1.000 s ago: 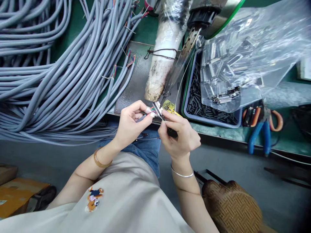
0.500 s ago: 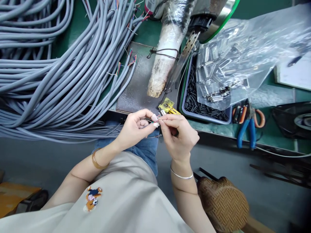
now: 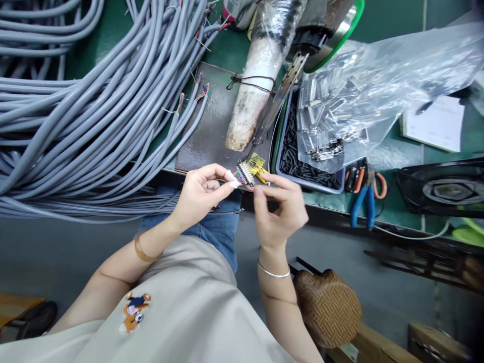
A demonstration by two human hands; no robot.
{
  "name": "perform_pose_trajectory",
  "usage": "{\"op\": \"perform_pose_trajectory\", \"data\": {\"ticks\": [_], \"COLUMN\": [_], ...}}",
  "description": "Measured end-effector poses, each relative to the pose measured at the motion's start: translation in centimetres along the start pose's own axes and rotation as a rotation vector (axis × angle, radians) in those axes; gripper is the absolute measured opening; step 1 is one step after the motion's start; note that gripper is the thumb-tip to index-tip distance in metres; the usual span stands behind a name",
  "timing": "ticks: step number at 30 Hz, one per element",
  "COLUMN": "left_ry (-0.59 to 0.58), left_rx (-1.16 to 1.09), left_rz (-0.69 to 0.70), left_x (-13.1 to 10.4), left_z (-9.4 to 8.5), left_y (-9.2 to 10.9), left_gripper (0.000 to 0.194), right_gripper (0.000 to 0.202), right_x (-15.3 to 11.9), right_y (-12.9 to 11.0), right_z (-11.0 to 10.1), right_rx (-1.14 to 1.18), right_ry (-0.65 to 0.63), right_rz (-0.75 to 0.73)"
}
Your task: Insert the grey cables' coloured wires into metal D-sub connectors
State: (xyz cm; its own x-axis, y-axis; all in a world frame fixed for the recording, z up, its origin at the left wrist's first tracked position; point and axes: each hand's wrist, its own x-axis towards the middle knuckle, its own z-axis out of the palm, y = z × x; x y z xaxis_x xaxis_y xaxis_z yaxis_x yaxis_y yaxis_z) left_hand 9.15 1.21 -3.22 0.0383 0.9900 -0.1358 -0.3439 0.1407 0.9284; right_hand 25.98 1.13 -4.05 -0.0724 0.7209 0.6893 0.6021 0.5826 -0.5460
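Thin coloured wires (image 3: 237,177) run from my left hand (image 3: 202,194) to a metal multi-pin connector (image 3: 245,173). The fingertips of my left hand, with white coverings on them, are pinched on these wires. My right hand (image 3: 280,209) is at the connector's lower right end, its thumb and index finger slightly apart; whether they touch the connector cannot be made out. Just behind the connector is a yellow holder (image 3: 259,169) at the bench edge.
Bundles of grey cable (image 3: 94,111) cover the left bench. To the right are a tray of black tubes (image 3: 291,161), a clear bag of connectors (image 3: 333,101) and blue-handled pliers (image 3: 363,204). A wrapped white tube (image 3: 249,101) slants over a dark plate (image 3: 206,121).
The connector now shows fully between my hands, turned at a slant. The fingers of my right hand have come away from my left fingertips and spread. The whole view has shifted slightly.
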Motion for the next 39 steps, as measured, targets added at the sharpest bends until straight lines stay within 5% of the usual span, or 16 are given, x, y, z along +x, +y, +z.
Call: {"op": "perform_pose_trajectory", "data": {"ticks": [13, 39], "left_ry": [0.194, 0.147], "left_rx": [0.342, 0.394], "left_rz": [0.327, 0.237], "left_x": [1.4, 1.4], "left_z": [1.0, 1.0], "left_y": [0.1, 0.8], "left_gripper": [0.009, 0.01], "right_gripper": [0.017, 0.017], "right_x": [1.0, 1.8], "right_y": [0.2, -0.1], "right_z": [1.8, 1.3], "right_rx": [-0.021, -0.029], "right_ry": [0.007, -0.043], "right_rz": [-0.072, -0.088]}}
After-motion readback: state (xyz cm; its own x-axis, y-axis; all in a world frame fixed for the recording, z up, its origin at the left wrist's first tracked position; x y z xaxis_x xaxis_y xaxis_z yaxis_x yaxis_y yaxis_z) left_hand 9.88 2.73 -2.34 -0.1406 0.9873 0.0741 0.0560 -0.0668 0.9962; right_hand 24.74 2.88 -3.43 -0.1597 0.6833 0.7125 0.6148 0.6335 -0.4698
